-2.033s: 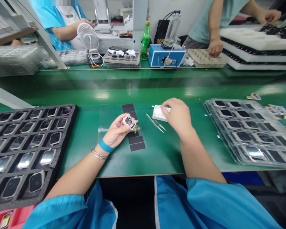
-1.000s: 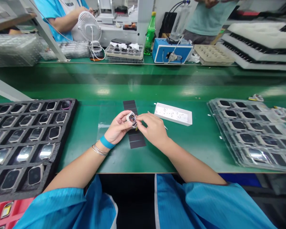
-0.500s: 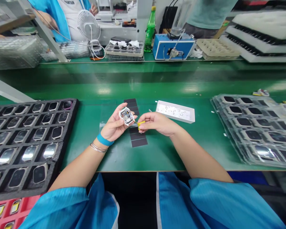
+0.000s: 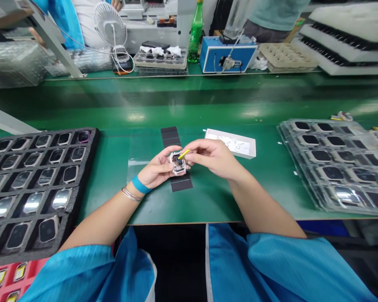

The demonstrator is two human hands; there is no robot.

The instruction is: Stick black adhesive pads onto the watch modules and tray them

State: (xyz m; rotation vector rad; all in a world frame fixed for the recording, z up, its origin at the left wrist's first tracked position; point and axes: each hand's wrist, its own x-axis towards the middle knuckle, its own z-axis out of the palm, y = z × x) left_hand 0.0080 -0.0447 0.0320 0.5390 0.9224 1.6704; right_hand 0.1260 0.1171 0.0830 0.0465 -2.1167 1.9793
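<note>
My left hand (image 4: 159,170) is closed round a small open watch case (image 4: 178,163) with its circuit board facing up. It holds the case just above a strip of dark rectangular pads (image 4: 175,158) on the green bench. My right hand (image 4: 212,157) pinches a small yellow piece (image 4: 183,154) and touches it to the top of the case. Behind my right hand lies a shallow white tray (image 4: 250,147) with tiny parts in it.
A black foam tray (image 4: 88,167) of several watch cases fills the left. Stacked clear trays (image 4: 330,167) of cases lie on the right. Across the green belt stand a small white fan (image 4: 108,23), a green bottle (image 4: 193,33), a blue box (image 4: 227,58) and other people.
My right hand left the white tray, came over to the case and took the yellow piece; it has now brought that piece up onto the case. The case has dropped slightly lower.
</note>
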